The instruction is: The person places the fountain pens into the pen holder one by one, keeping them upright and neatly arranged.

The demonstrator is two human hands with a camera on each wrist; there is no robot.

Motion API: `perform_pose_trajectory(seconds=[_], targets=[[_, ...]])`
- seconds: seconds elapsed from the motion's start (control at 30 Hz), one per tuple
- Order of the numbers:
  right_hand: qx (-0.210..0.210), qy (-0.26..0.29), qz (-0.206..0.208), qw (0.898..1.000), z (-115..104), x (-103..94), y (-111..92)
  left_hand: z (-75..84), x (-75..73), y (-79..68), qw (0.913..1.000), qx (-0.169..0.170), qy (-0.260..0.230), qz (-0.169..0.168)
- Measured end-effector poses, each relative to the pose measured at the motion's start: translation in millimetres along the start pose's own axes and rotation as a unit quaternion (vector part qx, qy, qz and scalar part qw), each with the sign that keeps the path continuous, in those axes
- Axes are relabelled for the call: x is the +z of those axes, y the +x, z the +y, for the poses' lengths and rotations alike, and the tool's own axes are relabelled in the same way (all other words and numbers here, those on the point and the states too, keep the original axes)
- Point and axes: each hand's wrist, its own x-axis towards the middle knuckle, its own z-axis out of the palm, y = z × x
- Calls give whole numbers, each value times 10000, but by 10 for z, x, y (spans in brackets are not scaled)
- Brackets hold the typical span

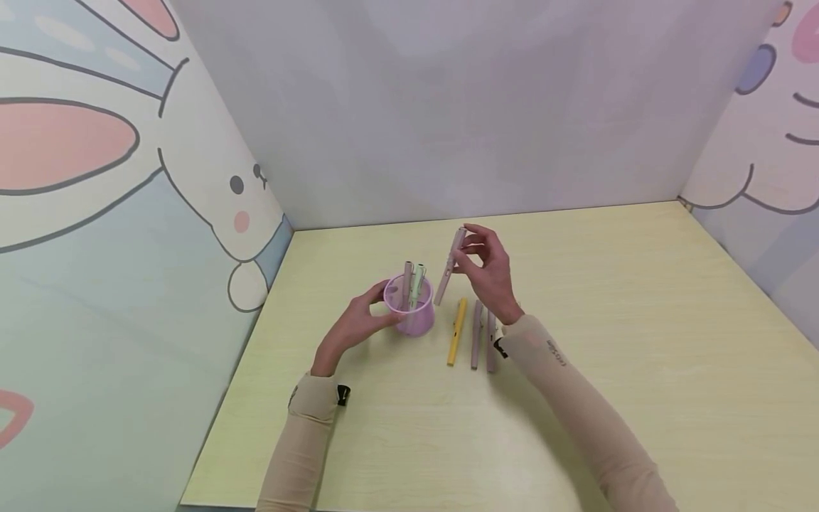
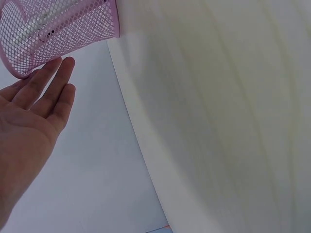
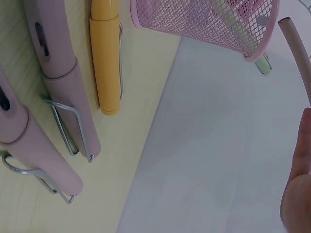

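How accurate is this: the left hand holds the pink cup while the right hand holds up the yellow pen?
Not the yellow pen: the head view shows the left hand holding the pink cup while the right hand holds up a mauve pen.

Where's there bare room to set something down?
Widest: the table between right sleeve and right wall. Also the near stretch between right sleeve and left sleeve. Crowded: the middle, where the left hand holds the mesh cup and the right hand holds a pen, near the yellow pen and two mauve pens.

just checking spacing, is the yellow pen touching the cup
Apart: the head view shows bare table between the yellow pen and the cup.
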Motion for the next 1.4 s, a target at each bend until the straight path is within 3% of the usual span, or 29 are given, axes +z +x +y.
perform_pose_trajectory(seconds=[0.2, 0.83, 1.4], targets=[[-147, 145, 2, 9998, 19, 52, 6, 8, 10, 3, 10000, -66, 44, -3], [8, 3, 206, 9998, 57, 142, 0, 9, 11, 17, 9999, -142, 60, -24], [293, -166, -91, 9994, 80, 221, -40, 5, 17, 33, 9998, -169, 68, -27]])
